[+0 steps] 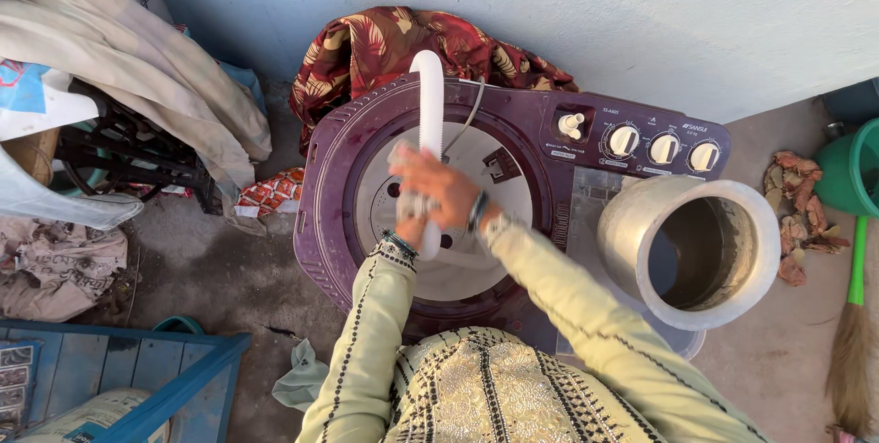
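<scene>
Two hands on one white corrugated hose, near the middle of the frame, over the open tub of a purple twin-tub washing machine. Hose long axis running almost straight up and down the picture: top end hooked over the machine's back rim at upper centre, lower end dropping into the tub toward the body. Right hand higher up, wrapped across the hose, fingers curled round it. Left hand just below and mostly covered by the right, probably closed on the lower stretch, though grip not clear from here. Both at arm's reach straight ahead, right nearer the hose's middle.

Lower tip of hose hidden behind wrists and bangles. Tub bottom largely screened by forearms. Motion blur over the fingers. Metal pot lying on its side on the lid at right, mouth facing the camera, well apart from the hands. Patterned red cloth draped behind the machine, upper centre.
</scene>
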